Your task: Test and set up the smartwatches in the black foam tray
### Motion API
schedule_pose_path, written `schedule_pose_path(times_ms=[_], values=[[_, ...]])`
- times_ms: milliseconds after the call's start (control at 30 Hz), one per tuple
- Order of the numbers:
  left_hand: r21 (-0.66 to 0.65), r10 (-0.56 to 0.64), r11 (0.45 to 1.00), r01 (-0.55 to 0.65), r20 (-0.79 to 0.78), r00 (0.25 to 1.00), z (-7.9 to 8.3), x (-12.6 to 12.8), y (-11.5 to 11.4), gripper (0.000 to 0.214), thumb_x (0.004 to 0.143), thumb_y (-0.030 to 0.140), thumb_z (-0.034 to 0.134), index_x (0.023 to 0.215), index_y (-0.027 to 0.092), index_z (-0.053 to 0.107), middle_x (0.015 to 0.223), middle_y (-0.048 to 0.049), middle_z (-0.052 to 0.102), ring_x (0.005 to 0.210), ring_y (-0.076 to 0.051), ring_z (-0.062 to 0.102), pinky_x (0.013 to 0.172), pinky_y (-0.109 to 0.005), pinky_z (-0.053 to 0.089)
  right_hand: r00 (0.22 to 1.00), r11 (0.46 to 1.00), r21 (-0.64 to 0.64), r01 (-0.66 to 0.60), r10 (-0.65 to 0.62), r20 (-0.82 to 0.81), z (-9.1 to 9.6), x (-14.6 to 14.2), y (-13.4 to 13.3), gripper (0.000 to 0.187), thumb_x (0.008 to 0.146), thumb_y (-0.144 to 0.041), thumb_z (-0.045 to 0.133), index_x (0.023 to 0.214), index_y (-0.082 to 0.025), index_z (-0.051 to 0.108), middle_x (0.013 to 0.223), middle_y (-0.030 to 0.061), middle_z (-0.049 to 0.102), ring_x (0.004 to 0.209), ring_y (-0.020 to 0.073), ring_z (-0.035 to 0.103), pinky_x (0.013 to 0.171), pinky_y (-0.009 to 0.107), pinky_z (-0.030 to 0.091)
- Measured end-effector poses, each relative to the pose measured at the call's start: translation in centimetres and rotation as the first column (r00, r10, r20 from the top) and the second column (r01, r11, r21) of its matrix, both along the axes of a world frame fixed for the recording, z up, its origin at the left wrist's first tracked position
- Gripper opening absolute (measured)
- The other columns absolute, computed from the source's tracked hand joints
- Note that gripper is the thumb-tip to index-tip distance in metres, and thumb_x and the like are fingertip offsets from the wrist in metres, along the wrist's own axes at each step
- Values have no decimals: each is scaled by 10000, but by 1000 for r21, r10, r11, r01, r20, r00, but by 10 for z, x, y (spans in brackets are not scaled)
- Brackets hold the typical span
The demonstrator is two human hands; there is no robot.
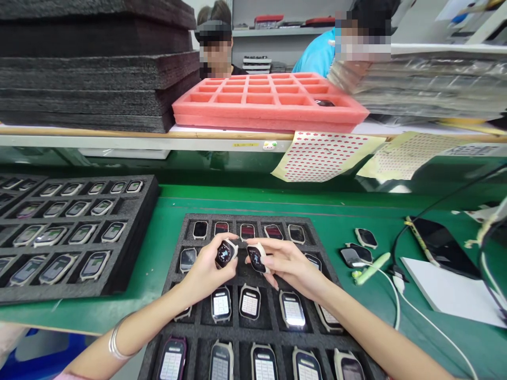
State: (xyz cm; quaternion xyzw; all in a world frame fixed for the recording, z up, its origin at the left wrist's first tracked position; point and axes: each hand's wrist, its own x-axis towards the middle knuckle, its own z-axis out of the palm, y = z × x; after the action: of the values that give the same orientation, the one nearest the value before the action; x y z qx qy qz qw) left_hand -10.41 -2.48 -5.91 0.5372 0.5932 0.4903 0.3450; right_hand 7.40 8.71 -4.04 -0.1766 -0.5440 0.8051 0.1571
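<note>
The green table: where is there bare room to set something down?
Bare table shows between the left tray and middle tray, and beyond the middle tray toward the shelf. The right is crowded with loose watches, cables and a phone; over the middle tray, the left hand and right hand each hold a watch.

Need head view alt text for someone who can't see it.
The left hand holds one lit watch, the right hand another, above a black foam tray of watches. Behind, a pink foam tray sits on a shelf.
</note>
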Motion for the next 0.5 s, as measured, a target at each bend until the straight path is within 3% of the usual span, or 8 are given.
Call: schedule_pose_path(times_ms=[500], values=[[7, -8, 1000, 8, 7, 1000, 2, 0, 0, 333, 802, 156, 516, 1130, 210, 487, 986, -21, 590, 914, -182, 553, 814, -258, 411, 1000, 1000, 10, -10, 10, -20, 1, 1, 0, 450, 809, -270, 697, 1232, -143, 605, 921, 118, 657, 474, 98, 500, 406, 205, 419]])
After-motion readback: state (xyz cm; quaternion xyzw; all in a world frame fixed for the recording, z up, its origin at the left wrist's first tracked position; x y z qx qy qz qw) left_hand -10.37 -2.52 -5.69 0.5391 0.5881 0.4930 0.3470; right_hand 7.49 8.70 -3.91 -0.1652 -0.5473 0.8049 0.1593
